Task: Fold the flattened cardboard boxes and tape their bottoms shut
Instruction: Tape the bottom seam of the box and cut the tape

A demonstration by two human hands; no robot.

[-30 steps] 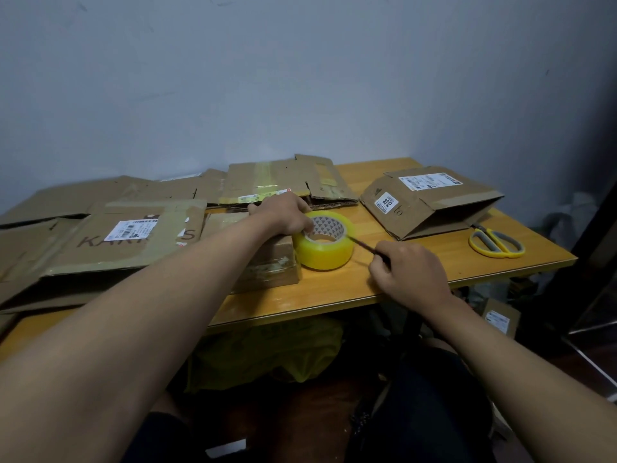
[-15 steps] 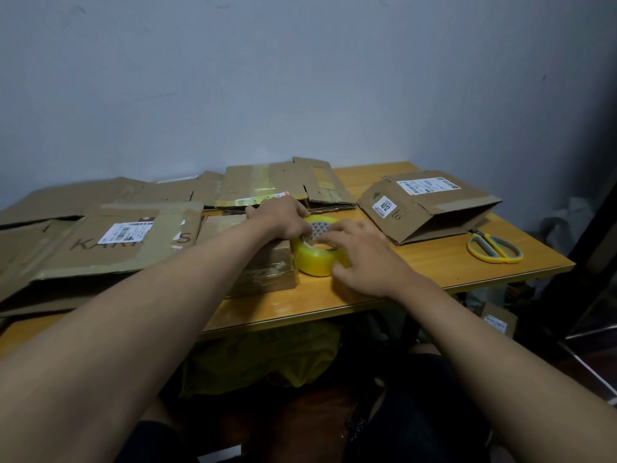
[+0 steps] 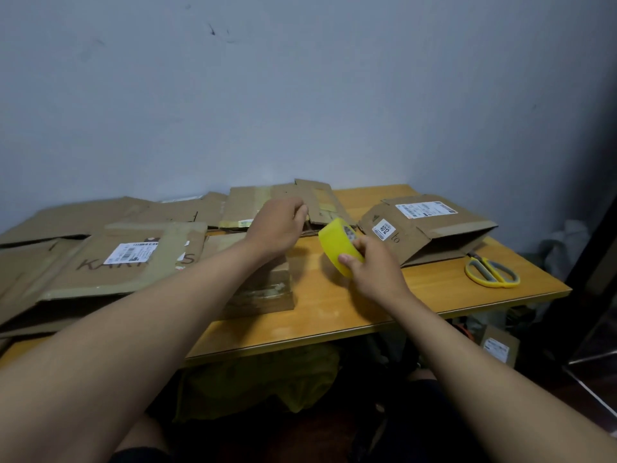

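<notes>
- The right hand (image 3: 374,265) grips a roll of yellow packing tape (image 3: 339,243), thumb on the near side of the roll and fingers curled over its far rim. The roll is lifted clear of the wooden table (image 3: 334,315) and tilted on edge, so its cardboard core faces up and to the right.
- The left hand (image 3: 278,225) hovers just left of the roll, apart from it, with its fingers bent downward and the fingertips drawn together. Whether they pinch a strip of clear tape cannot be told.
- Under the left wrist sits a small brown cardboard box (image 3: 267,285) with shiny clear tape across its near face.
- To the left, a large flattened brown cardboard sheet with a white shipping label and dark handwritten letters (image 3: 130,259) lies on top of more flattened cardboard, covering the left part of the table.
- Beyond the hands, near the wall, lies a flattened brown box with yellowish tape strips (image 3: 287,203).
- To the right of the roll rests a partly opened brown box bearing two white labels (image 3: 430,225), its open end facing right.
- Further right, near the table's right edge, lies a pair of scissors with yellow and grey handles (image 3: 492,272).
- Below the table, at the right, stands a small brown box with a white label (image 3: 499,347).
</notes>
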